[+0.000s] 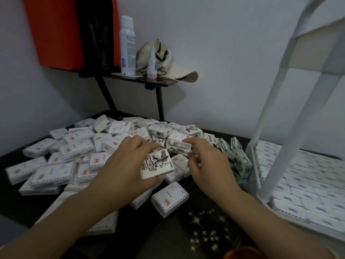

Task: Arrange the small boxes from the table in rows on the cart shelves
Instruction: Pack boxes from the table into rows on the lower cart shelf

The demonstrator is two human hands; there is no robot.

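Observation:
A heap of small white boxes (74, 150) covers the dark table (168, 230). My left hand (123, 169) holds a white box with a black ink drawing (157, 165) above the heap, fingers curled round its edges. My right hand (207, 163) pinches another small box with a black pattern (180, 146) just behind and right of the first. On the right stands the white cart (276, 116); its shelf (302, 176) is filled with rows of white boxes.
A black stand (158, 83) at the back carries a white spray bottle (127, 45), a small pink-based tube (152, 62) and a beige cap (173, 68). A red and black box (61, 32) hangs upper left. The cart's white post (291, 113) rises close to my right hand.

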